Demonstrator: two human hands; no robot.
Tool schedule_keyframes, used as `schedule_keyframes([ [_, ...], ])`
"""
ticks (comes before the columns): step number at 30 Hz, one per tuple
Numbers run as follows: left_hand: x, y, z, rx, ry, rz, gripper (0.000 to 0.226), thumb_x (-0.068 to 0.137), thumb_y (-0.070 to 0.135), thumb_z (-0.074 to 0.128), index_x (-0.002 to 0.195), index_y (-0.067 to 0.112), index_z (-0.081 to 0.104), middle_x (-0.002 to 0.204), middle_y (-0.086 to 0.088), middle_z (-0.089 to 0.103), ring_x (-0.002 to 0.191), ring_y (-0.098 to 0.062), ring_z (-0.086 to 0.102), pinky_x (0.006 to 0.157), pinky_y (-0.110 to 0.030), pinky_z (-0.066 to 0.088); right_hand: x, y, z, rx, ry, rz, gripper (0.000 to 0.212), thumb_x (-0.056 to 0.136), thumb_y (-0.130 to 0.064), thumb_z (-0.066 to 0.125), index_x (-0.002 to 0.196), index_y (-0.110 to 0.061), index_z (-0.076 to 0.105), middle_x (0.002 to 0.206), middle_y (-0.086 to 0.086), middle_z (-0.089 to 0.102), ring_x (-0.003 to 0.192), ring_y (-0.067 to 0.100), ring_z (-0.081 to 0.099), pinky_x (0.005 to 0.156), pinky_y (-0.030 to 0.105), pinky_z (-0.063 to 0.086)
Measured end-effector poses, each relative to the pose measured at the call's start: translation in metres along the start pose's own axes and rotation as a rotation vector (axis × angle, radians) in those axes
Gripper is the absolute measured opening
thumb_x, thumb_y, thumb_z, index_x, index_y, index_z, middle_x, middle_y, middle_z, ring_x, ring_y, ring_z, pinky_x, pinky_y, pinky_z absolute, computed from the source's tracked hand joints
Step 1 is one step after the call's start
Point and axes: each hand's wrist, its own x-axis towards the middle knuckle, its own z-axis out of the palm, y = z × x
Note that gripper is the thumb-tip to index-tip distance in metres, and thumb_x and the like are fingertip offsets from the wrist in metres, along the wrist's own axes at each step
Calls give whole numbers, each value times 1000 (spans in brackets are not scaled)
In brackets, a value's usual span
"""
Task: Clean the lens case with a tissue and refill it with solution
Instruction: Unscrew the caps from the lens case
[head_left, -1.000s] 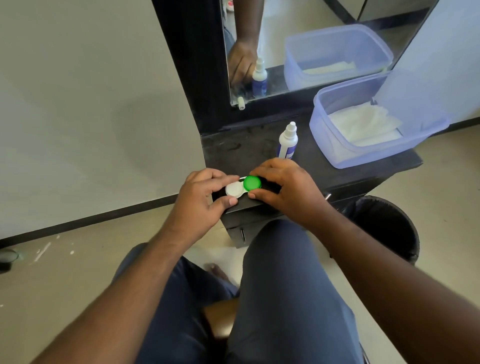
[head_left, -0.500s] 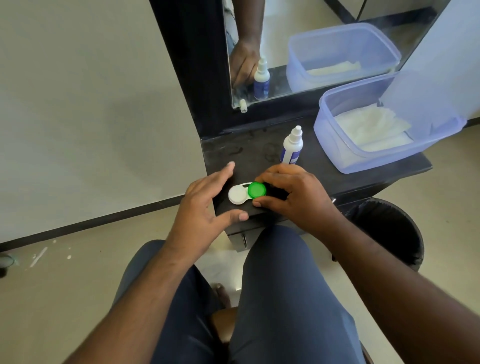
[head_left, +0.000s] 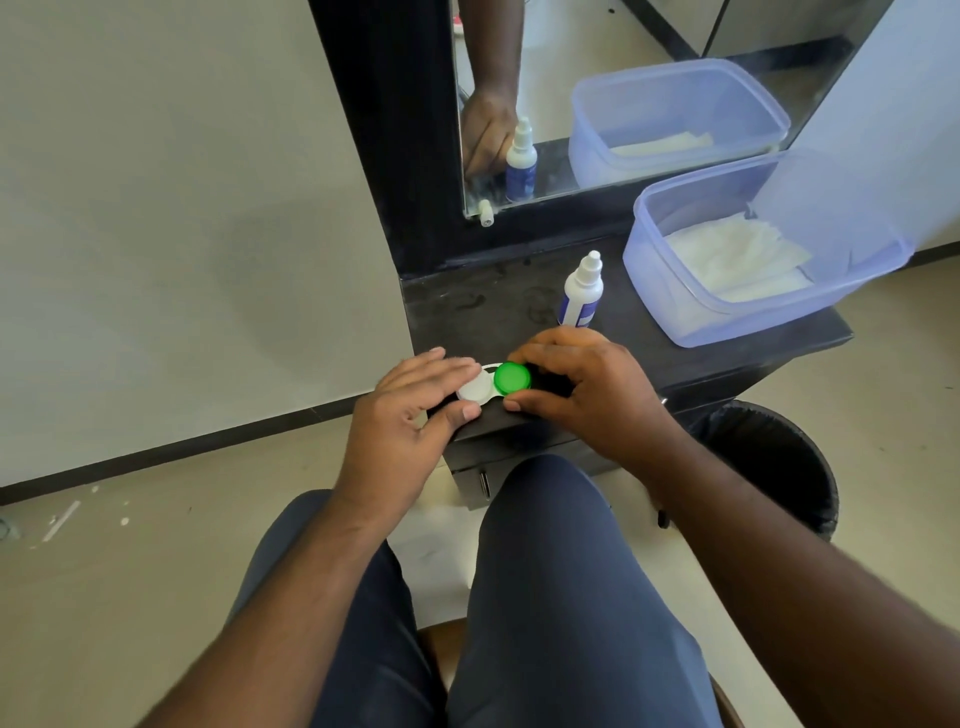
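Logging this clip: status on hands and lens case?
Left hand fingers flat at white cap. Right hand pinching green cap. Lens case capped on shelf. Nothing in the way.

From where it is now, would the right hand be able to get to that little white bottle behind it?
Probably yes. The solution bottle stands upright on the black shelf just beyond the right hand, with nothing between them. But that hand is pinching the green cap, so it must let go first.
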Motion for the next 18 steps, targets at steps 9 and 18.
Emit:
schedule_keyframes([
  [9,6,2,-2,51,19,-4,41,69,25,80,109,23,71,105,19,65,109,-4,55,96,-23,44,-2,-1,0,-14,3,5,37,76,-32,75,108,-15,69,103,-2,67,94,5,52,80,11,38],
  [18,27,21,-6,-51,116,-122,15,84,24,71,98,22,75,94,16,72,91,1,65,80,-16,49,-1,0,-1,-9,-14,9,38,74,-33,77,108,-17,70,103,-3,67,94,5,51,81,8,33],
])
